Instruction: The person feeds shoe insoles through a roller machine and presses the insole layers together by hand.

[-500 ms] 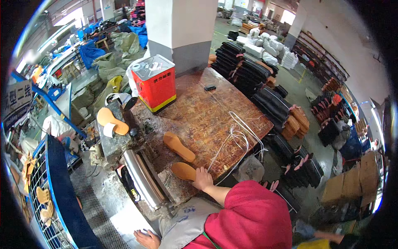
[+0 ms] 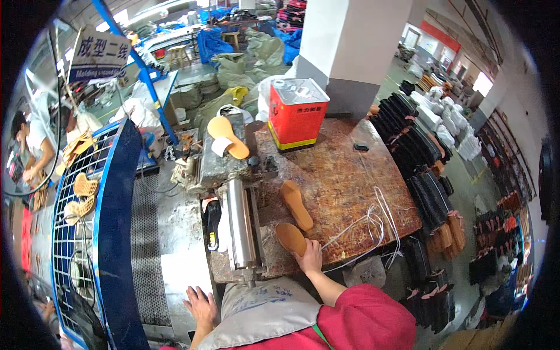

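My right hand [image 2: 310,256] is closed on the near end of a tan shoe insole [image 2: 290,238] at the front of a worn wooden table [image 2: 350,175]. A second tan insole [image 2: 297,205] lies just beyond it, apart from the hand. My left hand [image 2: 200,305] has its fingers spread and holds nothing, beside the near edge of a white sheet [image 2: 185,274]. Between the hands and a little farther off sits a shiny metal roller [image 2: 240,221]. On the machine block behind the roller rests another tan insole [image 2: 236,146] with a white strip across it.
A red and yellow square can [image 2: 296,116] stands at the table's back, by a pillar [image 2: 350,46]. White cord [image 2: 376,224] trails over the table's right part. A blue-framed wire rack [image 2: 87,233] is at left, a black shoe [image 2: 212,224] beside the roller, stacked black material [image 2: 402,125] at right.
My view has turned to the left, so everything sits farther right in the picture. More of my left forearm shows. My right hand keeps hold of the same insole.
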Available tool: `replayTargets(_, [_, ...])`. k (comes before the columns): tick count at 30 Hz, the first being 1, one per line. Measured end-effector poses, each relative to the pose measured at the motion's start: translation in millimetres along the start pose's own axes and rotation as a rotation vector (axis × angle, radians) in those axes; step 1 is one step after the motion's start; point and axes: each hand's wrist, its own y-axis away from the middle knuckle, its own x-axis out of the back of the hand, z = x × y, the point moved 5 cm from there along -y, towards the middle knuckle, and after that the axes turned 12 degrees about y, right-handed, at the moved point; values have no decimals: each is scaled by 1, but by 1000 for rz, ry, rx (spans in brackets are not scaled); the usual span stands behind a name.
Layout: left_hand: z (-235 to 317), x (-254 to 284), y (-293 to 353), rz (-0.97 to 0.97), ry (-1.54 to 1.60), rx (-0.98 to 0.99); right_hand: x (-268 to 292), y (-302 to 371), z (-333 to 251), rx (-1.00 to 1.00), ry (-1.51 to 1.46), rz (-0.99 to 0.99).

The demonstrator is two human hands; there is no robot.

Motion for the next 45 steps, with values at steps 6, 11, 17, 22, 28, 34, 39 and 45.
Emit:
replayTargets(6, [22,25,-45,-7,-21,104,-1,-3,-2,-16,-21,-31])
replayTargets(11, [107,92,-65,315,647,-372,-5,-20,16,-272,-759,-21])
replayTargets(17, [244,214,-11,33,939,-799,143,-46,-92,-53,-1397,-204])
replayTargets(22, [313,227,26,-233,930,-1112,237,-20,-183,508,-1384,-154])
replayTargets(28, [326,212,34,-185,759,-1185,246,2,-207,560,-1547,-313])
replayTargets(34, [324,202,46,-41,438,-1094,245,16,-215,532,-1552,-368])
replayTargets(39, [316,214,39,7,709,-1028,264,39,-212,700,-823,-455])
replayTargets(45, [307,218,27,-16,816,-1000,234,33,-202,690,-1196,-379])
